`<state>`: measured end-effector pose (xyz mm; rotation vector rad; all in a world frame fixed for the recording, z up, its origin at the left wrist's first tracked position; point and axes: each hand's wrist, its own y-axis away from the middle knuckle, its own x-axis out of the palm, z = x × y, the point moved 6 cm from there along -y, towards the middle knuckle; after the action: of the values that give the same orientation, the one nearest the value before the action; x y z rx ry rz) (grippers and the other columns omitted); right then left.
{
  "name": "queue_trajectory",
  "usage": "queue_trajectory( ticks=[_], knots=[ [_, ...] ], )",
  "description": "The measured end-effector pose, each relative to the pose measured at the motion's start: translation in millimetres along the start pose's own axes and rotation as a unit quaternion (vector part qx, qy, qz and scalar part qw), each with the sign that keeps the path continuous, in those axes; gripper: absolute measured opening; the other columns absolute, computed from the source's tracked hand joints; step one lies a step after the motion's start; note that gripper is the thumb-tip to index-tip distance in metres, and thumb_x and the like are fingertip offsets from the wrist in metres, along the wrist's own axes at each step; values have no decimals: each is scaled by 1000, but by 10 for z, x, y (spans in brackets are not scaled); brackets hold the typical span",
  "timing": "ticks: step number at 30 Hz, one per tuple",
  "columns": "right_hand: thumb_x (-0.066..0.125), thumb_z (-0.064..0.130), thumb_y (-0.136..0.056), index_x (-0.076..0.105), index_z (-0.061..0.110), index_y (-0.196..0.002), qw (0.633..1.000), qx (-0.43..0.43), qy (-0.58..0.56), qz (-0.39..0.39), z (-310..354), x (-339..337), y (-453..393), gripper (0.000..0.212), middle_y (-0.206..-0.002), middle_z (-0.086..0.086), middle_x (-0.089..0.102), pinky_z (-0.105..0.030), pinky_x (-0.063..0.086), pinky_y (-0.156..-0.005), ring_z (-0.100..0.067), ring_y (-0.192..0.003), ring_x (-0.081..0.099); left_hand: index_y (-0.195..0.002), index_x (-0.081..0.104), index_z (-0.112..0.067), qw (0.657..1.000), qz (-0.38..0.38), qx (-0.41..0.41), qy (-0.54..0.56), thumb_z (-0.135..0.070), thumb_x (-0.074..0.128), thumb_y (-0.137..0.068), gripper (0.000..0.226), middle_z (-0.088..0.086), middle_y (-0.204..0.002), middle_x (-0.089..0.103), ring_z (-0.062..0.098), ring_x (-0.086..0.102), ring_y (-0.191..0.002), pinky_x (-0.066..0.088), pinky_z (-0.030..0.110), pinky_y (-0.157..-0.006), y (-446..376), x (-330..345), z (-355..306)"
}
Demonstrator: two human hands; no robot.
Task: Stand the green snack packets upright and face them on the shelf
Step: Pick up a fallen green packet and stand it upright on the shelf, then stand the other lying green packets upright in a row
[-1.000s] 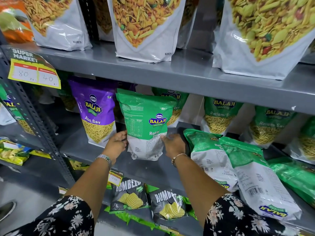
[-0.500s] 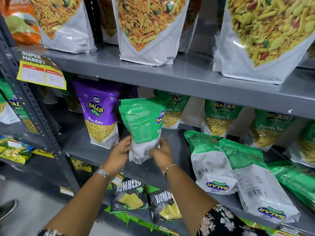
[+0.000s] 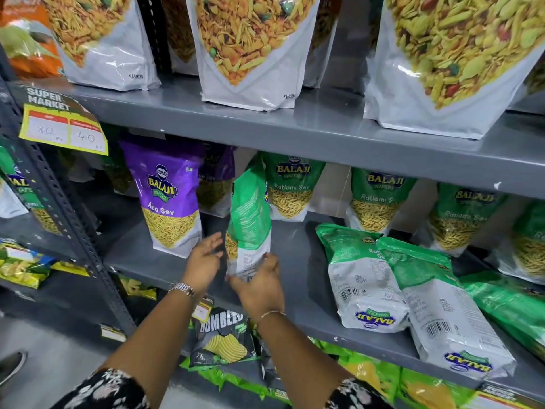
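One green Ratlami Sev packet [image 3: 249, 219] stands upright on the grey middle shelf [image 3: 300, 278], turned edge-on so its back panel faces left. My right hand [image 3: 259, 286] grips its bottom edge. My left hand [image 3: 203, 259] is just left of it, fingers spread, holding nothing. Two green packets [image 3: 358, 276] [image 3: 436, 299] lie flat, backs up, to the right, and a third [image 3: 507, 302] lies beside them. Several green packets [image 3: 290, 184] [image 3: 377, 199] stand facing forward along the back.
A purple Aloo Sev packet [image 3: 169, 196] stands left of the held packet. Large white namkeen bags [image 3: 250, 48] fill the top shelf. Black Humbles chip bags [image 3: 221, 338] hang below. A yellow price tag [image 3: 62, 128] sits on the left upright.
The green packet has been rotated from back-facing to edge-on. My left hand has come off it and opened; my right hand stays at its base.
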<state>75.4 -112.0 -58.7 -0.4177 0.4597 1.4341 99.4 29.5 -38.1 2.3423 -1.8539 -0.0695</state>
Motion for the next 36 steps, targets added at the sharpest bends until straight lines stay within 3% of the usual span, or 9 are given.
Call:
queue_trajectory(
  ticks=[3, 7, 10, 13, 16, 25, 29, 32, 36],
  knots=[
    [74, 41, -73, 34, 9, -126, 998, 5, 55, -15, 43, -12, -68, 74, -130, -13, 48, -44, 52, -92, -35, -117, 54, -136, 42, 3, 1000, -5, 21, 8, 32, 21, -73, 72, 22, -142, 46, 36, 45, -130, 33, 51, -108, 53, 178, -4],
    [75, 18, -68, 44, 14, -121, 999, 12, -28, 35, -75, -216, -246, 61, -120, -12, 61, -35, 52, -91, -31, -107, 62, -132, 45, 0, 998, -31, -28, 37, 24, 24, -79, 62, 18, -132, 53, 27, 60, -98, 41, 30, -66, 105, 66, 181],
    [67, 7, -76, 52, 18, -122, 997, 29, -18, 70, -237, -430, -450, 50, -113, -14, 59, -33, 52, -90, -30, -100, 63, -134, 44, -1, 998, -46, -36, 15, 21, 28, -84, 57, 20, -130, 53, 22, 59, -86, 39, 23, -57, 108, -86, 254],
    [58, 0, -82, 58, 16, -121, 994, 30, 3, 102, -288, -535, -623, 41, -101, -11, 61, -25, 43, -73, -21, -89, 56, -140, 40, -7, 999, -22, -19, -19, 20, 33, -86, 61, 16, -145, 43, 21, 54, -109, 48, 28, -79, 65, -102, 233],
    [48, -7, -85, 55, 14, -133, 994, 20, 17, 104, -266, -535, -734, 52, -119, -13, 64, -20, 39, -81, -25, -107, 59, -144, 33, -7, 999, 20, -16, -30, 28, 26, -80, 73, 14, -151, 35, 34, 40, -135, 34, 49, -108, 71, 26, 198],
    [46, -3, -88, 30, 23, -148, 989, 11, 16, 145, -176, -532, -590, 68, -139, -16, 55, -43, 48, -102, -34, -124, 54, -143, 36, -9, 1000, -17, 3, 11, 21, 30, -86, 64, 9, -149, 40, 33, 45, -131, 32, 58, -106, 128, 56, 305],
    [58, 12, -82, 40, 13, -140, 987, -40, 153, -28, -214, -1140, -448, 61, -132, -17, 56, -42, 48, -98, -36, -122, 52, -137, 44, -6, 992, -125, -23, 26, 12, 41, -89, 52, 13, -135, 52, 31, 51, -121, 42, 48, -100, 198, 16, 535],
    [60, 19, -79, 50, 14, -127, 960, 35, 217, -175, -482, -1803, -310, 49, -125, -14, 58, -43, 47, -96, -34, -120, 51, -118, 56, -2, 970, -232, -51, 57, 7, 44, -87, 34, 12, -100, 60, 26, 57, -85, 48, 35, -74, 513, 203, 722],
    [58, 31, -89, 51, 4, -126, 958, 185, 162, -149, -1022, -2260, -266, 46, -129, -21, 58, -43, 45, -98, -37, -121, 54, -92, 56, -9, 980, -75, -136, 123, 4, 44, -91, 17, 7, -78, 56, 16, 56, -56, 44, 21, -46, 806, 1054, 762]
  ],
)
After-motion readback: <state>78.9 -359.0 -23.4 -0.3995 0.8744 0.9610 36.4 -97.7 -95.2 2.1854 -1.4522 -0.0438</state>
